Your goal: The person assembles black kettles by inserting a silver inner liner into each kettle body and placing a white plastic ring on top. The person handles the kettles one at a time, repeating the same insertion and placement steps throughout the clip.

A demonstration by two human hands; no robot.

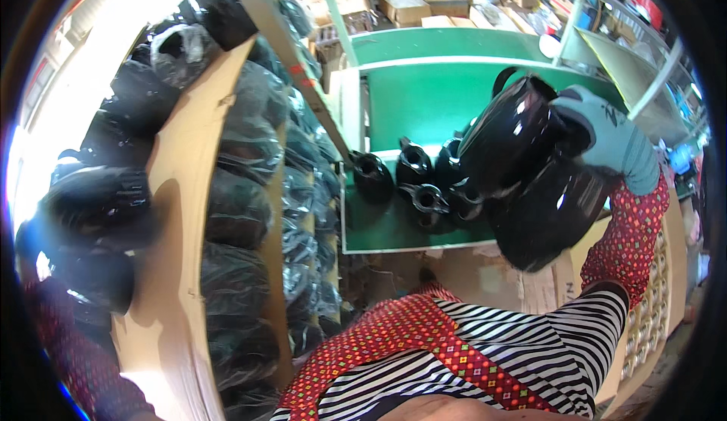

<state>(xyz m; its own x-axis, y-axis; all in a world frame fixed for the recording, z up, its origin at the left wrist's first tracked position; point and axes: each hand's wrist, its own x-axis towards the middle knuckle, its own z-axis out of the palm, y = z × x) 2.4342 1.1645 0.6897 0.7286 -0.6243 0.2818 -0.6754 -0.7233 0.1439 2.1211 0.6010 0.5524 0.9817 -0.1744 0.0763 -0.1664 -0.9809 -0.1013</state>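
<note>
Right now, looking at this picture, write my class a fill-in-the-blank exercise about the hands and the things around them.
1. The right hand, in a grey-green glove, grips a glossy kettle body whose colour is ____.
2. More black kettle bodies stand on a work surface coloured ____.
3. The shelves on the person's left hold dark items wrapped in clear ____ bags.
4. The forearm cover below the glove is mainly ____ with small dots.

Missing words: black; green; plastic; red

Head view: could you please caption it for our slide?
Gloved right hand holds two glossy black kettle bodies above a green workbench.
</note>
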